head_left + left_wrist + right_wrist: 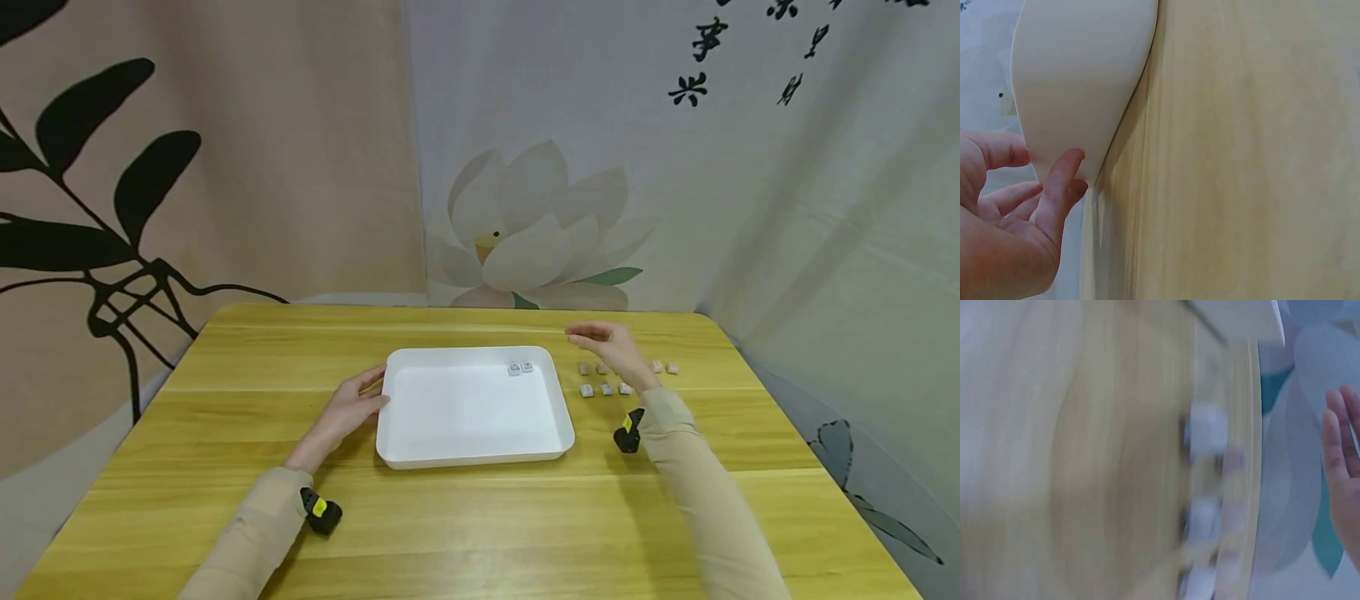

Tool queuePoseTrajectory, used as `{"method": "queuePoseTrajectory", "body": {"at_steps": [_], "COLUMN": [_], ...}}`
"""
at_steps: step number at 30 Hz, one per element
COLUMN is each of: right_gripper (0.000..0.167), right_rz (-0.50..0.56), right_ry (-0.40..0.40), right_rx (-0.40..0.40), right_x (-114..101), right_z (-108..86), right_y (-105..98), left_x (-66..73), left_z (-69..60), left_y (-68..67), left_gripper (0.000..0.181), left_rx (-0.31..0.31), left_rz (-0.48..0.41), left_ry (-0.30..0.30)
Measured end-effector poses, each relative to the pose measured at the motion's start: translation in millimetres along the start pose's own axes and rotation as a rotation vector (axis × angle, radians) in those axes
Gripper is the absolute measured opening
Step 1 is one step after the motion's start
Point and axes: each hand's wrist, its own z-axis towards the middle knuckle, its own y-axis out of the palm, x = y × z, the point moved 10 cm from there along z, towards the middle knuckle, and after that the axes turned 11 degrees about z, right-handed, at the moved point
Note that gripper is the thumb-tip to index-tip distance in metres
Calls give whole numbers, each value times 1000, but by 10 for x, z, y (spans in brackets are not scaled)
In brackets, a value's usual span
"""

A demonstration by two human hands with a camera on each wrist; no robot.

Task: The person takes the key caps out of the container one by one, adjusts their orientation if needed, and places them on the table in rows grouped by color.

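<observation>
A shallow white tray [472,408] lies on the table. Two small white keycap-like pieces [514,369] sit near its far right corner. My left hand [358,402] grips the tray's left edge; in the left wrist view, the thumb [1067,169] lies against the tray's outer wall and other fingers are at the rim. To the right of the tray, my right hand [609,346] is raised over several similar pieces [607,389] and partly hides them. Its fingers [1335,447] look extended in the right wrist view, with nothing seen in them. The pieces are blurred there.
The wooden table [450,533] reaches back to a printed curtain [540,233] with a flower and dark writing. The pieces right of the tray stand in two rough rows. A black wrist device [628,431] is on the right wrist, another [322,512] on the left.
</observation>
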Motion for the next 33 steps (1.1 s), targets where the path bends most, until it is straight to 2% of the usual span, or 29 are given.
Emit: {"method": "queuePoseTrajectory", "body": {"at_steps": [5,9,16,19,27,33], "right_gripper": [39,37,30,31,31,31], "right_rz": [-23,-98,-243,-274,-268,-292], "right_ry": [-21,-29,13,22,41,69], "right_rx": [-88,-157,-262,-274,-281,-283], "right_x": [-164,-257,-219,-171,-109,-124], "right_z": [147,247,362,385,413,422], "right_y": [373,631,975,1034,1055,1109], "left_x": [10,11,7,8,12,21], "left_z": [6,7,10,10,4,-10], "left_y": [-1,-2,8,11,-5,-5], "left_gripper": [63,63,63,63,63,63], "left_rx": [0,1,1,1,7,6], "left_rz": [-2,-6,-3,-3,4,4], "left_ry": [5,1,-14,-19,-23,-17]}}
